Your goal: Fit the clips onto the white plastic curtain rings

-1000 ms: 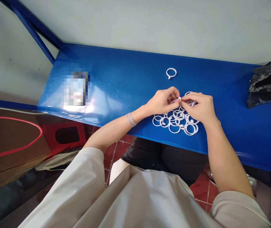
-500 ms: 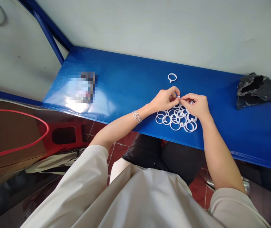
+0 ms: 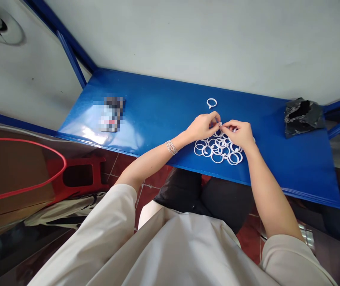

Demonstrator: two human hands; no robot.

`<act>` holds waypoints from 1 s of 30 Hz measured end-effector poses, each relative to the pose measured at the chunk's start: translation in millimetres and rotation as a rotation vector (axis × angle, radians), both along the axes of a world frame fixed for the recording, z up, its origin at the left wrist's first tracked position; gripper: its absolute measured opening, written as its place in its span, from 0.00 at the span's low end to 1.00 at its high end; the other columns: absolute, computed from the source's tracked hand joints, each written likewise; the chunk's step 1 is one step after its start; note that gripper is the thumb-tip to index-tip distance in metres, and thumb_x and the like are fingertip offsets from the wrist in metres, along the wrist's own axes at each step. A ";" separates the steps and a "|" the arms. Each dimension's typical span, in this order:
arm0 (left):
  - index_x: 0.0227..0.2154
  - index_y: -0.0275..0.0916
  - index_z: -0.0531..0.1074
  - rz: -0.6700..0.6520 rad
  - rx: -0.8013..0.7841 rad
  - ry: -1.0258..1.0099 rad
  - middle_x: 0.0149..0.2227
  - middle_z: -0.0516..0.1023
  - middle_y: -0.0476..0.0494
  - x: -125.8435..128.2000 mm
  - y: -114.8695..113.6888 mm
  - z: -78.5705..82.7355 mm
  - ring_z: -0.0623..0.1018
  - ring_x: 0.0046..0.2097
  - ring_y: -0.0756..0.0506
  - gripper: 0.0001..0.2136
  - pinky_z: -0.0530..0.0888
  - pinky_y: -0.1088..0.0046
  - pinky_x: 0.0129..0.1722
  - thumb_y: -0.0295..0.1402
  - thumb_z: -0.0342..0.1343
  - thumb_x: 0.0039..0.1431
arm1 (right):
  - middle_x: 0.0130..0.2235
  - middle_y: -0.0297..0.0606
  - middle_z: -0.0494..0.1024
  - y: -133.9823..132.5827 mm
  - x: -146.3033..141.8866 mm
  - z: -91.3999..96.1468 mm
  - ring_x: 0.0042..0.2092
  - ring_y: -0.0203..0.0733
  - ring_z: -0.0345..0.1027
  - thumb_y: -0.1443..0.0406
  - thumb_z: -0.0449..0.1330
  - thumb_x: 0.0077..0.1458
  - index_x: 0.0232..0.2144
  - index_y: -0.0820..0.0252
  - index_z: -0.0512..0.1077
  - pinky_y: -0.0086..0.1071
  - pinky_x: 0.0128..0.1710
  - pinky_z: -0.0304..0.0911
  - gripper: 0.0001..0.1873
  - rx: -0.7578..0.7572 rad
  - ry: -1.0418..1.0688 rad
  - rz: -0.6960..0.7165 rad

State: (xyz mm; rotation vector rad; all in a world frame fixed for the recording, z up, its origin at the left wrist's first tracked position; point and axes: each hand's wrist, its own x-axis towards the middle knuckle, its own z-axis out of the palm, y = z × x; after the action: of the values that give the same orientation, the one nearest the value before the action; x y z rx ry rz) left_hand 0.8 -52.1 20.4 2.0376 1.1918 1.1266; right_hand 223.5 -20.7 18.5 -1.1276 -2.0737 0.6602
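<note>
My left hand and my right hand meet fingertip to fingertip above a pile of white plastic rings on the blue table. Both hands are closed in a pinch on one small white ring between them; most of it is hidden by the fingers. A silver bracelet sits on my left wrist. A single white ring lies apart, farther back on the table.
A crumpled black bag lies at the table's far right. A blurred small object rests at the left. A red stool and a cardboard box with a red hoop stand on the floor to the left.
The view has drifted, so the table sits lower and more of the right end shows. My hands keep the same pinch above the ring pile.
</note>
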 end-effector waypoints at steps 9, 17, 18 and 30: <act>0.45 0.38 0.79 0.031 0.017 0.068 0.41 0.86 0.40 -5.8 -1.2 5.8 0.84 0.41 0.45 0.07 0.80 0.64 0.46 0.36 0.62 0.70 | 0.27 0.41 0.82 -2.2 -0.7 3.1 0.27 0.43 0.69 0.51 0.69 0.59 0.28 0.55 0.83 0.39 0.30 0.62 0.16 -0.037 0.013 -0.011; 0.47 0.37 0.82 -0.005 0.034 0.100 0.41 0.87 0.41 -5.0 -2.7 4.6 0.84 0.42 0.45 0.08 0.80 0.65 0.47 0.33 0.61 0.71 | 0.28 0.41 0.83 -2.9 -0.6 3.1 0.28 0.43 0.70 0.50 0.69 0.61 0.29 0.55 0.84 0.39 0.31 0.63 0.18 -0.008 0.006 0.025; 0.47 0.37 0.82 -0.010 0.039 0.102 0.41 0.87 0.41 -5.0 -2.7 4.4 0.84 0.43 0.44 0.08 0.80 0.65 0.47 0.32 0.61 0.71 | 0.28 0.41 0.83 -3.0 -0.5 2.8 0.28 0.43 0.71 0.50 0.69 0.62 0.29 0.55 0.84 0.39 0.31 0.63 0.18 -0.005 0.006 0.030; 0.43 0.38 0.80 0.003 0.034 0.120 0.44 0.88 0.41 -2.6 -3.2 0.3 0.84 0.43 0.45 0.05 0.80 0.65 0.48 0.28 0.59 0.69 | 0.31 0.42 0.86 -4.5 -1.0 3.4 0.29 0.44 0.71 0.51 0.70 0.61 0.30 0.55 0.85 0.40 0.33 0.66 0.16 -0.020 0.013 0.037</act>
State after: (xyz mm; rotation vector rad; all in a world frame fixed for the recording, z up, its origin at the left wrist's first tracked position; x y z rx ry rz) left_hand -1.8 -55.3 20.7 2.1568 1.2414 1.0451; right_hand 222.5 -25.1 21.9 -1.0954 -2.0854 0.7063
